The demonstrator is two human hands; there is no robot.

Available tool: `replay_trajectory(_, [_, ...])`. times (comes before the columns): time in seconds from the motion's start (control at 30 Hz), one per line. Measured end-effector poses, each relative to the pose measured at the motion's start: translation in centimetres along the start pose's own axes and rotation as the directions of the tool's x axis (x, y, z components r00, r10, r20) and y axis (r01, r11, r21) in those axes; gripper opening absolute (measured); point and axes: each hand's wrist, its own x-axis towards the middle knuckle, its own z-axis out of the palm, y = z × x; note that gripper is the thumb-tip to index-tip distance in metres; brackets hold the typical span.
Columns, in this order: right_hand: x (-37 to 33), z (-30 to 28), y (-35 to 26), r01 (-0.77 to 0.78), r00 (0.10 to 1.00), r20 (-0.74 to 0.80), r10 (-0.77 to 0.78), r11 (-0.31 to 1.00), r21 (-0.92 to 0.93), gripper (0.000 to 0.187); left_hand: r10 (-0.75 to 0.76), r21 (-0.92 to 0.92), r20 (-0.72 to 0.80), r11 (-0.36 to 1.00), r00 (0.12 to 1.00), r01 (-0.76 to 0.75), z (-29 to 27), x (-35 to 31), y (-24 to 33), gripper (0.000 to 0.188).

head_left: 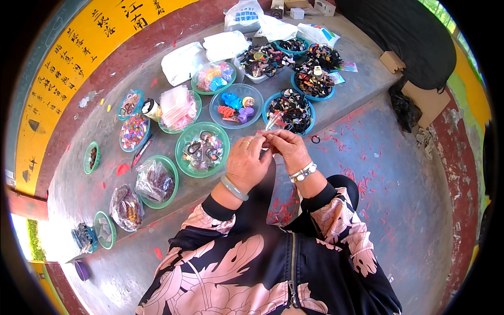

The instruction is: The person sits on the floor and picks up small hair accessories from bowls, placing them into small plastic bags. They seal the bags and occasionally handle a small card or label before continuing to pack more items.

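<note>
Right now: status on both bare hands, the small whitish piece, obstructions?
Left bare hand and right bare hand: fingertips together, pinching. Small whitish slender piece at the tips, kind unclear. Closest obstacle: round blue plastic basin of dark bands, just beyond.

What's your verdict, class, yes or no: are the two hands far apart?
No, the left hand and the right hand are close together near the picture's middle.
</note>
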Motion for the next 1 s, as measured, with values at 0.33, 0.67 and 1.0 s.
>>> replay_trajectory(0.33, [-0.3,-0.1,-1.1,0.057,0.998,-0.004,-0.060,0.962,-0.268,0.014,-0.362,-0.280,0.078,0.886,0.929,0.369,-3.4,0.7,-1.4,0.031])
replay_trajectory(0.67, [-0.5,0.1,-1.3,0.075,0.991,0.126,-0.032,0.934,-0.350,0.012,-0.493,-0.535,0.615,0.312,0.615,0.785,-3.1,-0.3,-2.8,0.023])
replay_trajectory(1.0, [-1.7,1.3,-3.5,0.553,0.718,0.146,-0.681,0.430,-0.714,0.025,-0.536,-0.569,0.431,0.463,0.726,0.680,-2.6,-0.4,-2.3,0.016])
